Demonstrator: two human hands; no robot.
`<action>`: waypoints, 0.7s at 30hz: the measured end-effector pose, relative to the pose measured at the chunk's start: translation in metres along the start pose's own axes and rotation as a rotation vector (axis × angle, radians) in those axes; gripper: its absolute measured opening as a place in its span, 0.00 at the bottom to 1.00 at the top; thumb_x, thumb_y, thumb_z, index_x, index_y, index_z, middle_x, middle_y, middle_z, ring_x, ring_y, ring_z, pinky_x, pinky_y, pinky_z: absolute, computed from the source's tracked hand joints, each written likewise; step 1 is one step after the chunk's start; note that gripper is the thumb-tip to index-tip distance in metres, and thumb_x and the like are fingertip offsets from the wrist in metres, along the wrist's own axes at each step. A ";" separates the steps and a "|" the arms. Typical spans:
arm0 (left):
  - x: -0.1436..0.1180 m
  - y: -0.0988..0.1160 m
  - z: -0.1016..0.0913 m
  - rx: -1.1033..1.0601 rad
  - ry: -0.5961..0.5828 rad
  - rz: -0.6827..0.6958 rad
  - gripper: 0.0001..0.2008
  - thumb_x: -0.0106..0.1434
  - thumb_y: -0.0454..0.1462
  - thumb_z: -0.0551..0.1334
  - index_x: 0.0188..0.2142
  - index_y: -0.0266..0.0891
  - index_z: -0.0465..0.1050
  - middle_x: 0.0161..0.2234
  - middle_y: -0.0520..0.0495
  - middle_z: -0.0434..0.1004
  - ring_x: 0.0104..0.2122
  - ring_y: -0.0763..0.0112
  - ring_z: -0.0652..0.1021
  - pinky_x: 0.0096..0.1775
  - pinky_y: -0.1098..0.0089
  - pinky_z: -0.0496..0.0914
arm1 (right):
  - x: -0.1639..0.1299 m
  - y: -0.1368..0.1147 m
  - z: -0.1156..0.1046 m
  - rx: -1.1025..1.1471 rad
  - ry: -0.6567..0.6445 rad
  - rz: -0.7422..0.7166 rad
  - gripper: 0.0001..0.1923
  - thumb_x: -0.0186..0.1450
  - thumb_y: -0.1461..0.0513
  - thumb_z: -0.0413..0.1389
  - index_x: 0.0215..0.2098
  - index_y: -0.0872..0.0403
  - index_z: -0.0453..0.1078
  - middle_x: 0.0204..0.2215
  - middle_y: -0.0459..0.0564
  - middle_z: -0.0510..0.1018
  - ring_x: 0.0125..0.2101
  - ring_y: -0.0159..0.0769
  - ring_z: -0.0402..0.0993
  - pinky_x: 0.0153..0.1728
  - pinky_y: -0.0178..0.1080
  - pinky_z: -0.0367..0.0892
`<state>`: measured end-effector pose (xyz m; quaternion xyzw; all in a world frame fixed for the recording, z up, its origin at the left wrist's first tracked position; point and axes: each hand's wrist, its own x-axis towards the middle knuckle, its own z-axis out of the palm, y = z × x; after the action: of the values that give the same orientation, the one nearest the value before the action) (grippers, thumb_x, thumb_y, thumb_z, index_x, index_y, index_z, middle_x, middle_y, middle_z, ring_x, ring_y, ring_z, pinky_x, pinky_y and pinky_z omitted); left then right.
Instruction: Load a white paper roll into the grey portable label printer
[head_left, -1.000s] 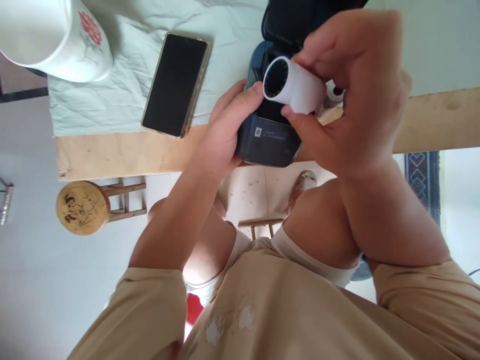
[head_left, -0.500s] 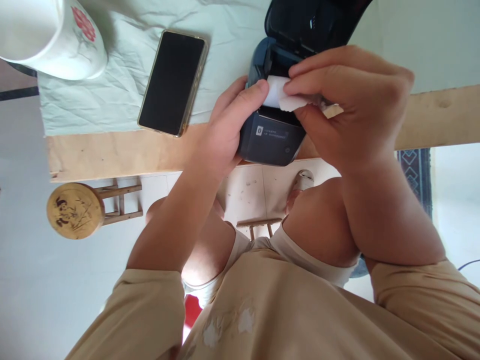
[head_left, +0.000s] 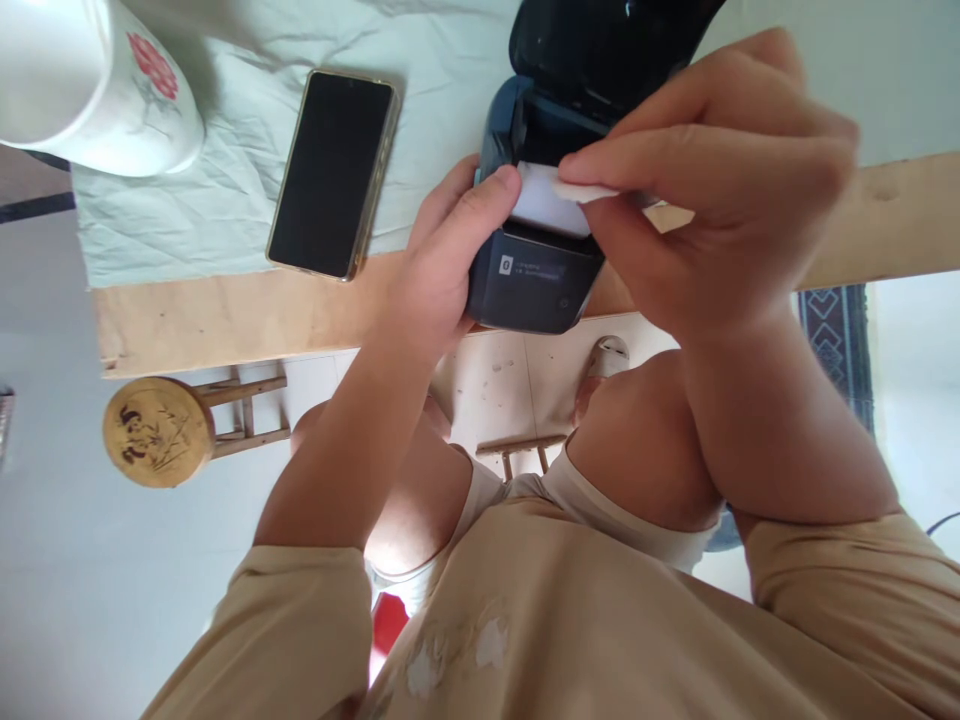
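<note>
Head view, the only one I have. I take the dark blue printer point(head_left: 536, 285) as my landmark. It stands at the near edge of the wooden table point(head_left: 225, 315), its lid point(head_left: 600, 50) swung up and back, so the bay is open.

My left hand point(head_left: 442, 265) is curled around the printer's left side, thumb tip at the left rim of the open bay, fingers wrapped under and behind the body; I count it as gripping the housing.

My right hand point(head_left: 705, 200) is over the printer's right side, fingers bent and nearly closed, thumb and forefinger pinched on the white paper point(head_left: 551, 200). The paper lies across the open bay, just above the front panel with its small label. I cannot tell whether the roll is fully seated.

Left of the printer, on the pale cloth point(head_left: 225, 200), a phone point(head_left: 332, 172) lies face up, screen dark. Further left, a white cup with a red flower point(head_left: 112, 90) sits on the same cloth. Below the table edge, left of the printer, a round wooden stool point(head_left: 159, 445) stands on the floor.
</note>
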<state>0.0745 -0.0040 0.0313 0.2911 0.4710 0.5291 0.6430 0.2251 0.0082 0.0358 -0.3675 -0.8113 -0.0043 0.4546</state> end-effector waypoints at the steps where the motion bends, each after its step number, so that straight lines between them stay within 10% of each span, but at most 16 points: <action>1: 0.000 -0.001 -0.001 0.007 -0.005 0.003 0.16 0.54 0.51 0.64 0.25 0.42 0.65 0.23 0.50 0.63 0.21 0.76 0.66 0.19 0.72 0.56 | 0.000 -0.002 -0.002 0.021 0.012 -0.024 0.10 0.61 0.63 0.58 0.41 0.48 0.77 0.33 0.43 0.79 0.36 0.33 0.75 0.42 0.40 0.67; 9: -0.004 0.003 -0.006 -0.084 -0.167 0.107 0.23 0.49 0.34 0.65 0.45 0.47 0.66 0.29 0.54 0.71 0.24 0.77 0.67 0.28 0.71 0.61 | 0.000 -0.018 -0.008 0.005 -0.272 0.020 0.04 0.63 0.60 0.55 0.37 0.50 0.68 0.35 0.43 0.77 0.43 0.35 0.75 0.45 0.44 0.68; 17: -0.003 -0.001 -0.007 -0.070 -0.187 0.144 0.24 0.47 0.33 0.65 0.45 0.49 0.69 0.33 0.55 0.75 0.28 0.73 0.73 0.33 0.71 0.64 | -0.003 -0.003 -0.014 0.015 0.034 0.183 0.13 0.66 0.58 0.51 0.48 0.41 0.68 0.45 0.41 0.75 0.48 0.35 0.73 0.47 0.43 0.69; 21: -0.005 0.000 -0.007 -0.044 -0.216 0.149 0.25 0.46 0.34 0.64 0.46 0.49 0.68 0.45 0.55 0.76 0.31 0.74 0.75 0.34 0.71 0.65 | -0.003 0.005 -0.009 0.146 0.098 0.471 0.21 0.61 0.56 0.59 0.52 0.35 0.68 0.56 0.36 0.67 0.65 0.43 0.56 0.59 0.48 0.58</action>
<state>0.0679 -0.0096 0.0297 0.3663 0.3646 0.5512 0.6551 0.2359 0.0071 0.0373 -0.5120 -0.6786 0.1426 0.5070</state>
